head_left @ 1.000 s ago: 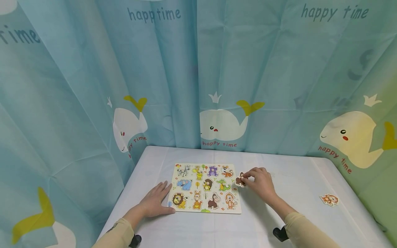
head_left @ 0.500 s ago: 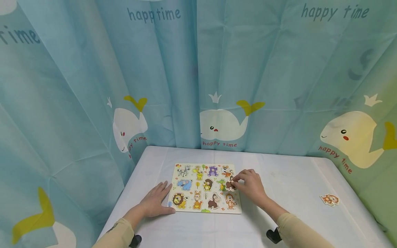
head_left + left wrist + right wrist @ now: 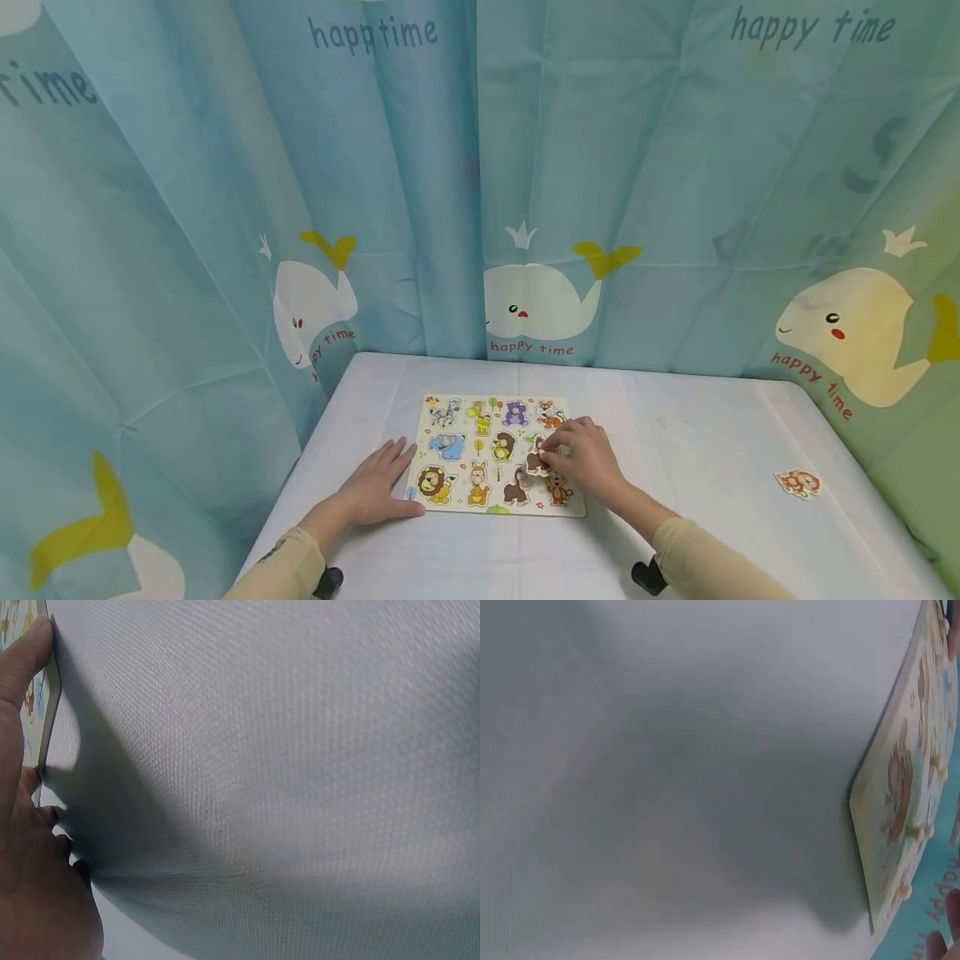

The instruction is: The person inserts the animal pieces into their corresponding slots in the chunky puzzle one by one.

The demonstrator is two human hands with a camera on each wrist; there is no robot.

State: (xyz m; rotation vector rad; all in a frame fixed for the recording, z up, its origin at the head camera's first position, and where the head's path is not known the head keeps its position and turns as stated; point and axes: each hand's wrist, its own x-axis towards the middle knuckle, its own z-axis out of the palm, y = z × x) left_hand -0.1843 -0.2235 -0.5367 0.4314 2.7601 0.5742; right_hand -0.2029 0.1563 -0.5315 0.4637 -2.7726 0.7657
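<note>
A white peg puzzle board [image 3: 517,507] with several rows of cartoon animals lies on the table. My left hand [image 3: 372,487] rests at its left side with fingers spread, thumb along the near left corner. In the left wrist view, the thumb [image 3: 26,664] lies over the board's edge. My right hand [image 3: 591,460] pinches a brown gorilla puzzle piece [image 3: 536,458] over the board's right part. The piece overlaps the crocodile picture and sits above the matching brown gorilla picture [image 3: 515,487]. In the right wrist view, the board [image 3: 870,817] shows small wooden knobs; only fingertips appear at the edge.
An orange monkey puzzle piece [image 3: 798,483] lies on the white-covered table [image 3: 720,442] at the right. A blue curtain [image 3: 435,167] printed with whales hangs right behind the table and along its sides.
My right hand has carried the brown gorilla piece leftward from beside the board's right edge, across the crocodile, and slightly nearer. The left hand has stayed in place.
</note>
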